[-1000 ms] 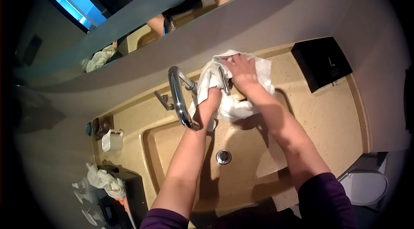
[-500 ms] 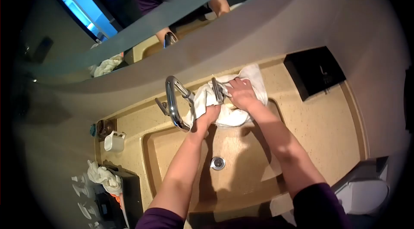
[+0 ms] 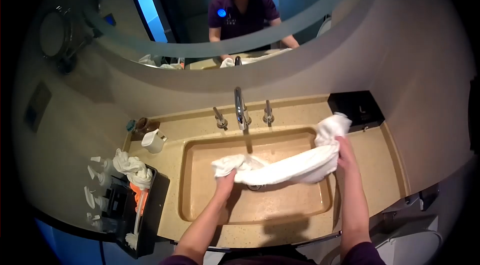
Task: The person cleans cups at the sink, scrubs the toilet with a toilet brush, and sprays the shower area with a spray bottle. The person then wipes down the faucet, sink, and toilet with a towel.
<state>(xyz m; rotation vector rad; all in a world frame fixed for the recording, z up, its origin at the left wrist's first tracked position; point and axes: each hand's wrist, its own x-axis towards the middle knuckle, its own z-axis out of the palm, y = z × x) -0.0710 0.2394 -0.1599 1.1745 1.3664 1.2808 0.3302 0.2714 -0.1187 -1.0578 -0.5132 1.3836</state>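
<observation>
A white cloth (image 3: 287, 169) hangs stretched between my two hands, over the basin of the sink (image 3: 255, 211). My left hand (image 3: 226, 182) is closed on its left end, and a bunched part sticks up past the fingers. At the basin's right edge my right hand (image 3: 345, 152) grips the other end, with a loose flap rising above it. Behind the cloth stands the chrome faucet (image 3: 240, 107), between a left tap handle (image 3: 220, 118) and a right tap handle (image 3: 268, 112). The cloth partly hides the drain (image 3: 256, 187).
A black box (image 3: 356, 110) sits at the back right of the counter. On the left are a white cup (image 3: 153, 141), a brown bottle (image 3: 146, 125) and a black caddy (image 3: 152, 215) with spray bottles and cloths. A mirror (image 3: 190, 25) covers the wall; a toilet (image 3: 407, 240) is lower right.
Both hands have come away from the faucet and tap handle toward me. The cloth, bunched around the fittings before, is now lifted and stretched across the basin. My view has shifted too.
</observation>
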